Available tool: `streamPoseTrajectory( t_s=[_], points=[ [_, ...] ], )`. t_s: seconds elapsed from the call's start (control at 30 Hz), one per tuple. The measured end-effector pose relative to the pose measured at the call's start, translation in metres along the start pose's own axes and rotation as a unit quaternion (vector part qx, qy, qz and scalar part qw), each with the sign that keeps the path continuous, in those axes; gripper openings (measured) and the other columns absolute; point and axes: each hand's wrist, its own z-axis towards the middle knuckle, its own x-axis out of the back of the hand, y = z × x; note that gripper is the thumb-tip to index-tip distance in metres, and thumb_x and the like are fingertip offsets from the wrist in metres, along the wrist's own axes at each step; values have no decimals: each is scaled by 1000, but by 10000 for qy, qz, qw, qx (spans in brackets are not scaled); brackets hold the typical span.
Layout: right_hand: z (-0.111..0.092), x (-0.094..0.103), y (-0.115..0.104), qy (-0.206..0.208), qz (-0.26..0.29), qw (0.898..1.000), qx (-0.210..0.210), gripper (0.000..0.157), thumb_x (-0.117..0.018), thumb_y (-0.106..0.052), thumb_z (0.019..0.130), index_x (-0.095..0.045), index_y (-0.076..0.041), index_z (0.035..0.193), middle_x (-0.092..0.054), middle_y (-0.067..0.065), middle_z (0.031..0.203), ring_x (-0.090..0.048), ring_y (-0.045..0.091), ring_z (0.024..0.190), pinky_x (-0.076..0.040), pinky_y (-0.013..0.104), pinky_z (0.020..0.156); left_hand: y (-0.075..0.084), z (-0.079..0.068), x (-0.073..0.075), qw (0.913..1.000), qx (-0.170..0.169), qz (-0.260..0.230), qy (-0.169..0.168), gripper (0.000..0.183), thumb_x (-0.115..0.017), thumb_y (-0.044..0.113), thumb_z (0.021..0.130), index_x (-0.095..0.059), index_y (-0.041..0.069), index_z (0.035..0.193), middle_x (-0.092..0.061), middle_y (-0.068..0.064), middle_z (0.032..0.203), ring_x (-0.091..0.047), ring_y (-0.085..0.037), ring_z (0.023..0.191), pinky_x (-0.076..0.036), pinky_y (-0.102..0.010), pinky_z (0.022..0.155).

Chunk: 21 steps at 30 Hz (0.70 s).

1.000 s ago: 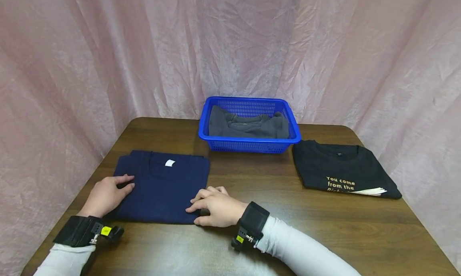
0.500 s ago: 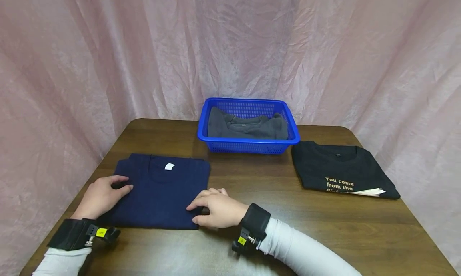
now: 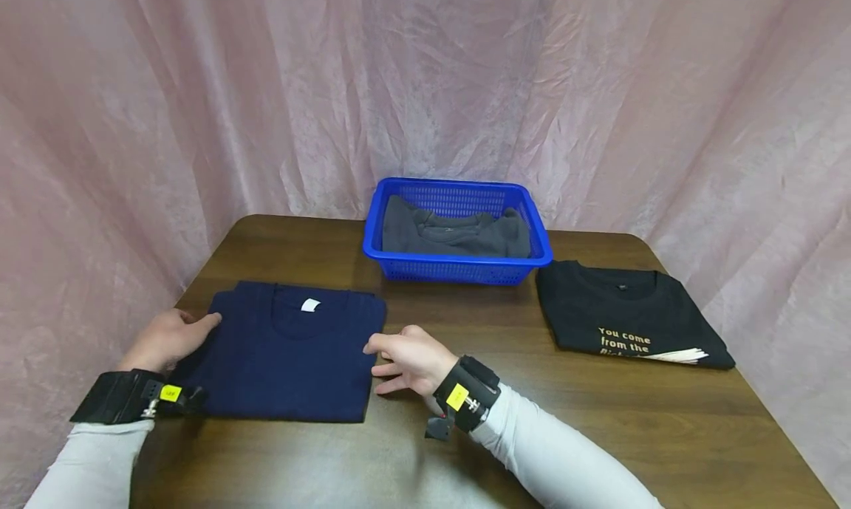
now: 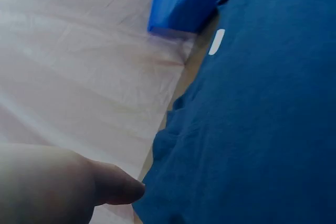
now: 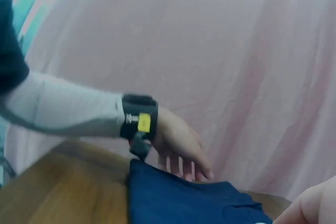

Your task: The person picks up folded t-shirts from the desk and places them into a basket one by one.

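A folded navy T-shirt (image 3: 286,369) lies on the left part of the table, its white neck label (image 3: 309,305) facing up. My left hand (image 3: 162,339) is at its left edge, with the thumb reaching over the cloth. In the right wrist view the fingers of that left hand (image 5: 181,140) hang loosely beyond the far side of the shirt. Beside the shirt's right edge is my right hand (image 3: 415,361), its fingers spread and loosely bent. Only its thumb side comes close to the cloth; whether it touches cannot be told.
A blue plastic basket (image 3: 459,269) holding a folded dark grey shirt (image 3: 459,236) stands at the back middle of the wooden table (image 3: 598,435). On the right lies a folded black T-shirt (image 3: 625,309) with printed lettering. A pink curtain (image 3: 452,80) hangs behind.
My left hand has slid outward to the left, off the shirt's top toward its edge. The right hand has lifted from the shirt's right corner, turned, and shifted slightly right.
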Motion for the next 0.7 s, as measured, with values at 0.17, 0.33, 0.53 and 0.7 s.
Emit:
streamPoseTrajectory(
  t_s=[0.17,0.33,0.53,0.7],
  points=[
    [13,-9,-1,-85,674,9975,-187,37,-71,-10,95,-66,8,128,-57,25,135,-68,34,116,-65,31,82,-8,15,12,9945,251,-596,-818,83,-43,59,111,-61,-22,124,-66,-29,88,-68,-33,77,-61,-41,66],
    [30,-16,8,-269,1115,9930,-291,11,-72,-9,97,-69,-11,87,-59,7,96,-64,13,80,-44,17,61,-19,25,14,9812,544,-947,-1591,113,-35,74,109,-21,-27,160,-35,-50,160,-56,-61,137,-60,-63,105],
    [36,-24,16,100,-196,9995,211,24,-80,-17,94,-61,-15,78,-50,-3,76,-45,10,67,-29,20,56,-27,27,7,9709,349,-1488,-1845,111,-35,75,110,-15,-19,166,-36,-43,165,-58,-54,139,-58,-60,110],
    [34,-26,17,473,-1278,9863,931,32,-79,-27,97,-73,0,112,-66,1,90,-60,15,81,-50,26,73,-32,22,7,9581,-177,-2191,-1838,90,-46,57,115,-18,-8,170,-63,-22,152,-71,-24,123,-65,-44,99]
  ],
)
